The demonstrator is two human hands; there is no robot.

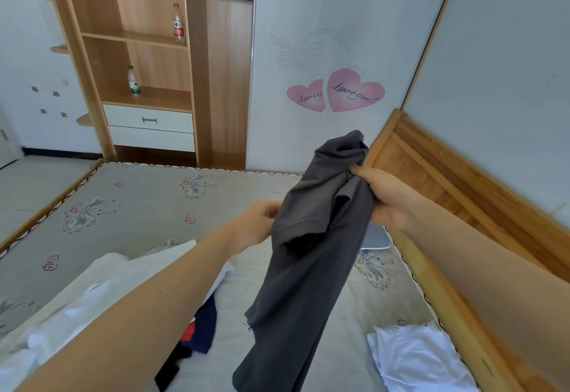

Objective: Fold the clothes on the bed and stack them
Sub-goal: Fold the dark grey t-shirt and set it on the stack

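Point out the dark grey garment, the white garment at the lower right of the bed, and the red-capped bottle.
dark grey garment (308, 268), head view, middle of the hanging cloth.
white garment (413, 357), head view, centre of the crumpled heap.
red-capped bottle (178, 26), head view, its label, on the upper shelf.

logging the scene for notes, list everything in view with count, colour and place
grey garment: 1, dark grey, held up over the bed
white clothes: a pile, white and cream, lower left of the mattress
navy garment: 1, navy with red, beside that pile
white garment: 1, lower right of the mattress
mattress: 1, grey with heart print
water bottles: 2, clear, wardrobe shelves
heart stickers: 2, pink, wall
left hand: grip on the grey garment
right hand: grip on the grey garment
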